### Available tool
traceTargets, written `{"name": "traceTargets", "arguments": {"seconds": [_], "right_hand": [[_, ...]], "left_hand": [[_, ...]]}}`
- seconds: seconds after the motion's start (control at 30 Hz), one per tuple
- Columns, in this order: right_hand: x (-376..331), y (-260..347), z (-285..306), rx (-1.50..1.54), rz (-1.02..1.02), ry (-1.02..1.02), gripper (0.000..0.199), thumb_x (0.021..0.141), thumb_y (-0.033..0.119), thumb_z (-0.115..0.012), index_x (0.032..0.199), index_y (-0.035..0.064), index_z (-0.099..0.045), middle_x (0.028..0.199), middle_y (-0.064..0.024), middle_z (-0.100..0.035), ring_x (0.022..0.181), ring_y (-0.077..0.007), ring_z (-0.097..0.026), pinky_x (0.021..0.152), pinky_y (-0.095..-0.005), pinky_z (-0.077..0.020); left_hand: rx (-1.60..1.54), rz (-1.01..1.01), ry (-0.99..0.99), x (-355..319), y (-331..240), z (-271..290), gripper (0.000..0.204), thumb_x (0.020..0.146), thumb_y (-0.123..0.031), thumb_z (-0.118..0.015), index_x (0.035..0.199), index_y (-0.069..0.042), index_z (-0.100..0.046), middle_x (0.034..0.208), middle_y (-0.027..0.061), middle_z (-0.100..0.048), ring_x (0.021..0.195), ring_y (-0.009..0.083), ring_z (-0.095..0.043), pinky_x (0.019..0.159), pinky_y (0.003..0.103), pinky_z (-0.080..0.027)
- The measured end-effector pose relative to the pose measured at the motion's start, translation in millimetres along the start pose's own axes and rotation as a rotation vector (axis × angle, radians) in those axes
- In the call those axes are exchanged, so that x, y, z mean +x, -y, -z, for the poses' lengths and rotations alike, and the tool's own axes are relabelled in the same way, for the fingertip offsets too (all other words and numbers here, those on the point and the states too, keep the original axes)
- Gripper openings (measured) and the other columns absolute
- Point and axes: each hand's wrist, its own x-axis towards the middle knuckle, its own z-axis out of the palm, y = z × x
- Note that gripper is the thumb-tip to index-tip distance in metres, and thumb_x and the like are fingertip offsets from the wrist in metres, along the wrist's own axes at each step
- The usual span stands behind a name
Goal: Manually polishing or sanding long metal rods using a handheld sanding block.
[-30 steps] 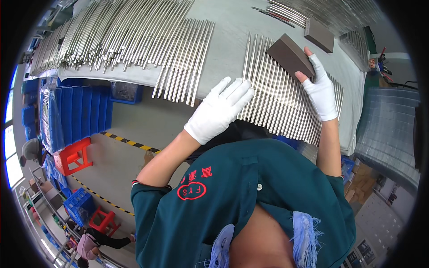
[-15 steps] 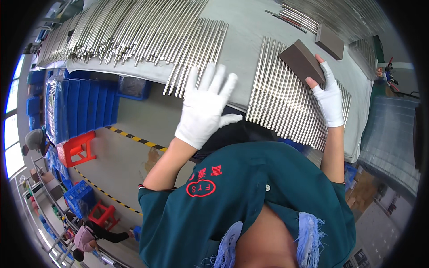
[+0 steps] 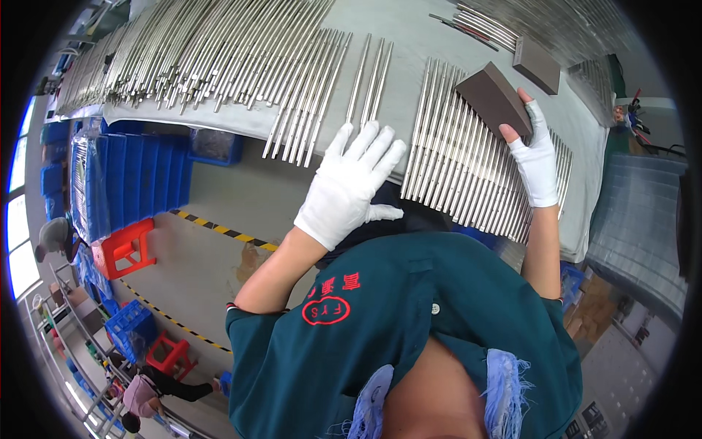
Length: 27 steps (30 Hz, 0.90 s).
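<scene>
My left hand (image 3: 351,183), in a white glove, lies flat with fingers spread at the near ends of a few thin metal rods (image 3: 375,84). These rods stand apart, between a large left batch of metal rods (image 3: 311,95) and a right row of metal rods (image 3: 453,154). My right hand (image 3: 536,157) wears a white glove with bare thumb and fingertip showing. It grips the right end of a dark brown rectangular block (image 3: 493,99), which rests across the right row. How the other right fingers sit is partly hidden.
A second brown block (image 3: 537,64) and a small bundle of rods (image 3: 486,28) lie farther back on the pale-covered table (image 3: 409,29). Blue bins (image 3: 146,168) and a red stool (image 3: 128,249) stand on the floor at left. Another person (image 3: 142,395) is far off, lower left.
My left hand has moved right, and a few rods now lie apart from the left batch, in the gap beside the right row. The right hand and its block stay put.
</scene>
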Motion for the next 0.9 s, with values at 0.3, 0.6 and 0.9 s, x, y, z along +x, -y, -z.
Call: {"name": "traceTargets", "arguments": {"seconds": [0.3, 0.6, 0.9], "right_hand": [[-1.3, -1.5, -0.2, -0.006, 0.002, -0.017, 0.066, 0.091, 0.019, -0.076, 0.150, 0.0099, -0.047, 0.143, -0.0116, -0.055, 0.130, -0.0204, -0.053, 0.111, -0.0309, -0.0390], [-2.0, -3.5, -1.5, 0.016, -0.002, -0.033, 0.067, 0.091, 0.021, -0.076, 0.150, 0.0102, -0.046, 0.142, -0.0122, -0.056, 0.129, -0.0215, -0.053, 0.111, -0.0314, -0.0393], [-2.9, -6.1, -2.3, 0.024, 0.002, -0.037, 0.067, 0.091, 0.022, -0.076, 0.151, 0.0126, -0.046, 0.145, -0.0119, -0.054, 0.131, -0.0219, -0.053, 0.112, -0.0320, -0.0391]], "left_hand": [[0.018, -0.006, 0.006, 10.3, 2.7, -2.1, 0.105, 0.057, -0.054, -0.086, 0.142, -0.006, -0.049, 0.144, 0.0153, -0.051, 0.137, 0.0359, -0.045, 0.114, 0.060, -0.030], [-0.025, -0.047, 0.050, 11.5, -3.5, -4.9, 0.102, 0.062, -0.051, -0.085, 0.146, -0.007, -0.047, 0.146, 0.0139, -0.051, 0.140, 0.0344, -0.043, 0.116, 0.057, -0.029], [-0.059, -0.074, 0.052, 13.5, -8.1, -7.2, 0.100, 0.062, -0.051, -0.085, 0.145, -0.007, -0.048, 0.144, 0.0140, -0.052, 0.140, 0.0333, -0.043, 0.117, 0.055, -0.029]]}}
